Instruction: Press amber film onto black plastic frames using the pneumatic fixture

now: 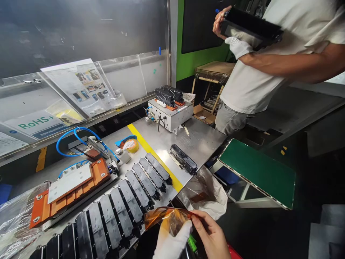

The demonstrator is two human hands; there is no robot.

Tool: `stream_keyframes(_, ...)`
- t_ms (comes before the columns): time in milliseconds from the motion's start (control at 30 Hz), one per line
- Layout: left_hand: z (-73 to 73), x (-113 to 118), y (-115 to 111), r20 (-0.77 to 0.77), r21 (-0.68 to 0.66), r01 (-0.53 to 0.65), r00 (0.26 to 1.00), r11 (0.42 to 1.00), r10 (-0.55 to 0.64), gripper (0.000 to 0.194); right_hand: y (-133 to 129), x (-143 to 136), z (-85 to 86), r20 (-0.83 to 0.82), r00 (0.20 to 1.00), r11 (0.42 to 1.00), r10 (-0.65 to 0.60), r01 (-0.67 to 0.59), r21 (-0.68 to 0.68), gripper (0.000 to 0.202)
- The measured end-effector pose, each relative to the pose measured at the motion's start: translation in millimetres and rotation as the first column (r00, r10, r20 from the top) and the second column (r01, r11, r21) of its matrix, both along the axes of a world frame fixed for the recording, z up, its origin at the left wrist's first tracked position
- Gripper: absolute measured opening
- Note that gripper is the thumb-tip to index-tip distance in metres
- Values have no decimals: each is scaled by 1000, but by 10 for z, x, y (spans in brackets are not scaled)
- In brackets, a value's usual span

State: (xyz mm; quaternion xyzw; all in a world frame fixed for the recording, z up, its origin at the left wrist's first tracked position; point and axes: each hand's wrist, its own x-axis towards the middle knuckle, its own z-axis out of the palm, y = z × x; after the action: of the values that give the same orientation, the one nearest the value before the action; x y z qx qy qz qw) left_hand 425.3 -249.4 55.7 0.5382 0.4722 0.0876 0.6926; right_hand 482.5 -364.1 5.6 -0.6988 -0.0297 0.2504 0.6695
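Observation:
My left hand (172,239), in a white glove, is closed on a sheet of amber see-through film (156,217) at the table's near edge. My bare right hand (211,235) pinches the film's right end between thumb and finger. A bright green piece (192,243) shows just below, between the hands; its kind is unclear. Left of the film lies a long row of black and grey plastic parts (106,219), side by side on the metal table (161,144).
An orange fixture (70,187) with blue hoses stands at the left. Near a yellow tape strip (142,141) lies another black part (184,158). A white box (169,117) bears black units. At right are a green-topped stool (258,172) and a co-worker (269,61) holding a black unit.

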Motion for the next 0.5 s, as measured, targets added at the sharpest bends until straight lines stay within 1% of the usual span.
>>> stream_keyframes(133, 27, 33, -15, 44, -61, 7, 999, 998, -4, 52, 49, 11, 88, -95, 995, 997, -38, 44, 66, 36)
stream_keyframes(200, 32, 39, -11, 36, -60, 4, 999, 998, -2, 51, 87, 4, 156, -174, 983, 989, -55, 77, 125, 40)
stream_keyframes(267, 29, 33, -5, 22, -49, 10, 1000, 999, -9, 51, 117, -7, 199, -210, 975, 981, -71, 106, 160, 42)
stream_keyframes(333, 19, 22, -6, 23, -52, 24, 999, 998, -23, 52, 129, -20, 200, -190, 979, 980, -78, 110, 167, 40)
stream_keyframes(500, -2, -1, -23, 22, -61, 58, 998, 996, -57, 55, 100, -54, 99, -161, 984, 976, -70, 101, 192, 33)
